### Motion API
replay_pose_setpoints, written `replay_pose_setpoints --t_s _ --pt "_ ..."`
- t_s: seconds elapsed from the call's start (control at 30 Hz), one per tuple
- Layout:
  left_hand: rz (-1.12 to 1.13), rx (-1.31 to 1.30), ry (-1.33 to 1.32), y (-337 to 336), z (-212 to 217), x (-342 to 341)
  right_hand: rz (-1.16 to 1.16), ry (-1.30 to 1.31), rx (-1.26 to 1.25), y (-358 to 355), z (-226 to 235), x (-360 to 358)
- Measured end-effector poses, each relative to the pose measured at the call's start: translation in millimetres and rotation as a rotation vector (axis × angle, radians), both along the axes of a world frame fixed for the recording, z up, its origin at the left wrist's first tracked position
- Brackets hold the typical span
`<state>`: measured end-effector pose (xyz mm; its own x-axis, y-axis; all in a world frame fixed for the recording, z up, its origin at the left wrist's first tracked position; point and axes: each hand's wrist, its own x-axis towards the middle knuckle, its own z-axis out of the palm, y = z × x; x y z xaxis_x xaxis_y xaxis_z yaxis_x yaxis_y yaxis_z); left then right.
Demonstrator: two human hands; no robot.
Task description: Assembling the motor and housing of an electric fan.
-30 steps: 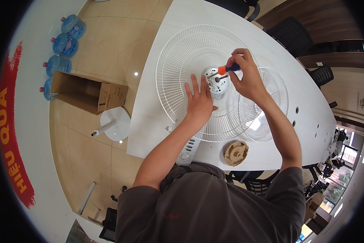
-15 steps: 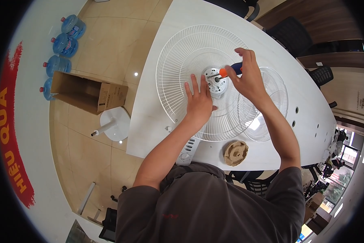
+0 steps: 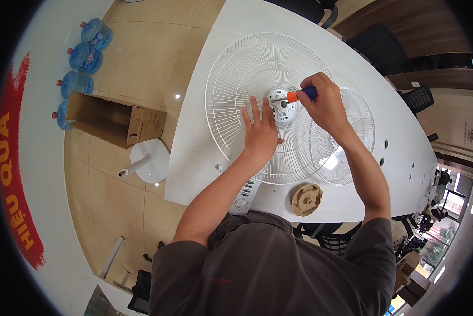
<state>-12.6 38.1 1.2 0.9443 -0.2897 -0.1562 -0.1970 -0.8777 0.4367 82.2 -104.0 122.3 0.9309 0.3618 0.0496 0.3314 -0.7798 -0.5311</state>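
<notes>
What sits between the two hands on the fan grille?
The white round hub of the fan grille, between left hand and right hand; head view.

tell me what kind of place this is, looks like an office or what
Probably an office meeting room: a long white table with cable holes, dark office chairs along its far side, and water jugs on the tiled floor.

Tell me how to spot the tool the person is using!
Look at the long white table, then the big round wire fan guard lying on it. At its white middle hub, the right hand holds a screwdriver. It is the only orange and blue thing among all the white parts.
</notes>
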Motion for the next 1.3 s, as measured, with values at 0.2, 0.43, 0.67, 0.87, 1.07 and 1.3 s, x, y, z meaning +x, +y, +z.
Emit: replay_pose_setpoints --t_s 0.2,0.43,0.67,0.87,1.07,1.3 --pt "-0.010 0.016 0.010 -0.4 2.3 0.7 0.020 0.001 0.029 -4.4 0.1 0.7" --pt "0.000 0.015 -0.020 -0.4 -1.0 -0.4 0.118 -0.037 0.035 -1.6 6.1 0.1" --pt "0.000 0.008 -0.031 -2.2 -1.2 0.0 0.276 -0.239 0.011 -3.0 3.5 -1.8" --pt "0.005 0.001 -0.028 -1.3 -1.8 -0.6 -0.152 0.146 -0.226 12.6 14.1 -3.5" --pt "-0.006 0.021 -0.003 -1.8 2.2 0.2 0.211 -0.198 -0.189 -6.1 2.3 1.4" --pt "-0.003 0.013 0.001 -2.2 1.5 0.3 -0.102 0.156 -0.102 3.0 4.5 1.3"
